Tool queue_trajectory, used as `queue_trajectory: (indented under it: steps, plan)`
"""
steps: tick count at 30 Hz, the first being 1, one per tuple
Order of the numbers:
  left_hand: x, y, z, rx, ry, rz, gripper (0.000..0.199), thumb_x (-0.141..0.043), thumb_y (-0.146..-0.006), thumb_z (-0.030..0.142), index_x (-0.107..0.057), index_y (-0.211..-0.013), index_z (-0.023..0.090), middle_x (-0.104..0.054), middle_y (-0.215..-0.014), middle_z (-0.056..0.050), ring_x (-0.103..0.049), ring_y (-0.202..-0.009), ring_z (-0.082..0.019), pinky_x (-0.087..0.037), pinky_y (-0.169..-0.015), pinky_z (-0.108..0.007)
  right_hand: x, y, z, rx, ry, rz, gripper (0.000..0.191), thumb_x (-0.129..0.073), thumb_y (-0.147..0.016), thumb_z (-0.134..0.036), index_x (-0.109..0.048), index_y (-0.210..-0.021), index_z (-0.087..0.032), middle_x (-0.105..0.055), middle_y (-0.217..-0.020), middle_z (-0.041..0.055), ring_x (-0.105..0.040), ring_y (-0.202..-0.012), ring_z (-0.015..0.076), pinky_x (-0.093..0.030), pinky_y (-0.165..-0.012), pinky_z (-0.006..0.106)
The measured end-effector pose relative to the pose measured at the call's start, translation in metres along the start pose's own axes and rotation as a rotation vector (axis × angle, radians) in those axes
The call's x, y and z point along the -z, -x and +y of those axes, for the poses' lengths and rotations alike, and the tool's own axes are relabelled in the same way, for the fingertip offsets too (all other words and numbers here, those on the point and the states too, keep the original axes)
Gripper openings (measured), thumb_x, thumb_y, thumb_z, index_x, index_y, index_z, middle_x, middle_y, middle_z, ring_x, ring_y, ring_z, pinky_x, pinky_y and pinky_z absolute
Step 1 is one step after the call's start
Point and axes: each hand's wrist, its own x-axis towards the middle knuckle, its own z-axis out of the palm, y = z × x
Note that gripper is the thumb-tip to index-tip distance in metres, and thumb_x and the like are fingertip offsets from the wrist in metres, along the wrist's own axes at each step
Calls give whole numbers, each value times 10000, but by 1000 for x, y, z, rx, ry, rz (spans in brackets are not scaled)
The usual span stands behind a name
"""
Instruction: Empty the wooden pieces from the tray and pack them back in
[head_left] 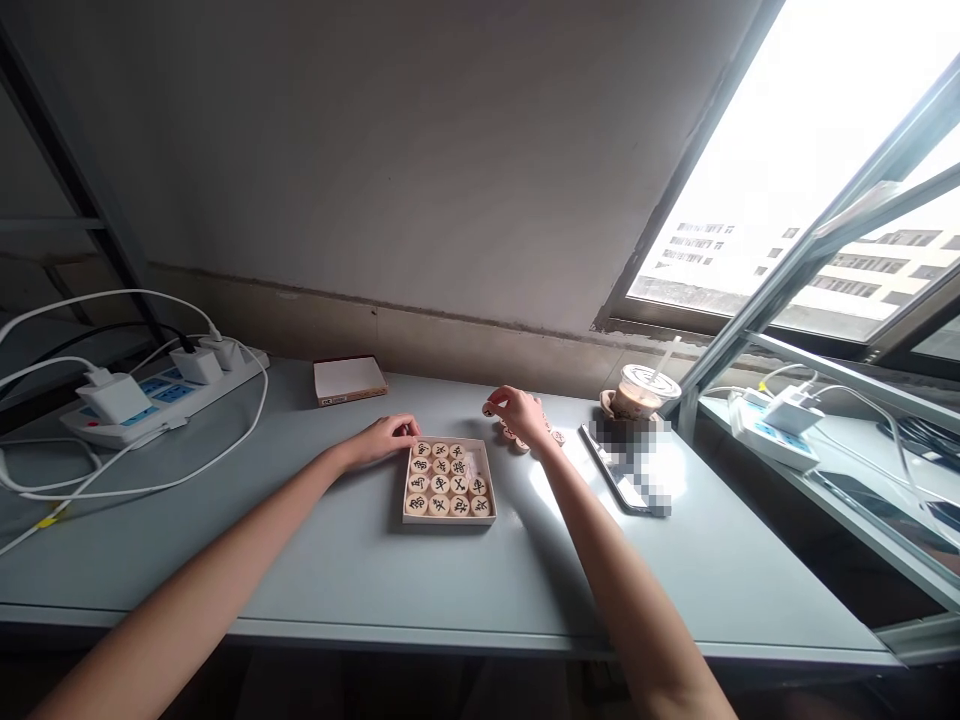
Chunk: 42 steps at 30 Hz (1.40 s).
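Note:
A shallow white box (449, 520) stands on the desk in front of me, holding rows of round Chinese chess pieces (440, 484) with dark characters. Bare box floor shows at its upper right. My left hand (388, 440) rests at the box's far left corner, fingers curled against the rim. Beyond the box, to the right, my right hand (521, 412) pinches one Chinese chess piece (489, 409) between thumb and fingertips, just above the desk. Several loose pieces (557, 437) lie under and beside that hand, partly hidden by it.
The box lid (349, 380) lies open side up near the wall. On the right are a phone (611, 470) and a lidded drink cup (643, 390) with a straw. A power strip (165, 395) with chargers and white cables covers the left side. A metal frame (720, 345) borders the right.

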Motion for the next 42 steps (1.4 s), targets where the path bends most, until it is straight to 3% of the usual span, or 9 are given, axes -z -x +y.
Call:
queue_trajectory:
  steps: [4,10,17,23,25,29,31,34,42]
  plan:
    - [0,-1,-2,-6,2,-3,175,-494,-721,335,-561,-770,181,-606,-892,-19,-485,-779,-168,-387,-711,-265,-8,-7,14,-12,183,37,135,-539,-768,-301,-652,-746,-231,-670,-789,0,-530,-856,185,-267,-781,334]
    - [0,-1,-4,-5,18,-6,161,-492,-725,319,-559,-776,182,-600,-892,-18,-478,-772,-164,-383,-701,-262,-12,-7,33,-30,255,107,188,-508,-794,-282,-693,-764,-264,-648,-936,32,-473,-939,213,-240,-771,343]
    - [1,0,-2,9,15,-14,160,-486,-743,328,-545,-780,184,-590,-899,-18,-464,-765,-161,-376,-708,-266,-1,2,31,55,269,28,269,-454,-848,-319,-720,-826,-284,-640,-1004,45,-466,-939,227,-267,-779,363]
    - [1,1,0,11,7,-8,156,-491,-739,325,-551,-781,188,-591,-884,-10,-479,-769,-163,-383,-704,-260,12,8,20,119,214,117,239,-482,-840,-249,-663,-990,-291,-597,-1114,41,-482,-1006,228,-320,-816,371]
    - [1,1,0,8,4,-13,160,-488,-742,326,-553,-783,186,-592,-885,-14,-481,-770,-164,-384,-705,-261,20,15,5,216,112,15,222,-487,-848,-275,-653,-995,-278,-612,-1053,34,-519,-952,195,-359,-790,329]
    - [1,-1,-1,3,0,-16,173,-486,-743,332,-557,-789,181,-596,-884,-20,-484,-763,-164,-389,-708,-265,33,39,-28,415,-24,-508,202,-565,-799,-384,-684,-909,-264,-642,-930,16,-562,-820,152,-399,-699,255]
    - [1,-1,-1,7,0,-12,176,-489,-740,334,-557,-789,180,-597,-883,-21,-487,-764,-165,-393,-712,-268,34,50,-37,413,7,-644,194,-638,-739,-378,-701,-875,-255,-653,-905,12,-569,-799,150,-396,-719,255]
    - [1,0,0,9,-1,-9,183,-482,-741,337,-557,-797,180,-593,-883,-25,-489,-776,-170,-396,-726,-277,31,57,-37,383,59,-691,202,-682,-695,-360,-706,-866,-254,-657,-886,4,-568,-773,144,-391,-717,254]
    - [1,1,3,8,-10,-12,196,-475,-731,351,-560,-786,183,-598,-886,-25,-496,-806,-184,-402,-754,-293,26,55,-29,381,-19,-617,194,-696,-685,-341,-657,-831,-220,-648,-810,-7,-567,-741,135,-396,-638,226]
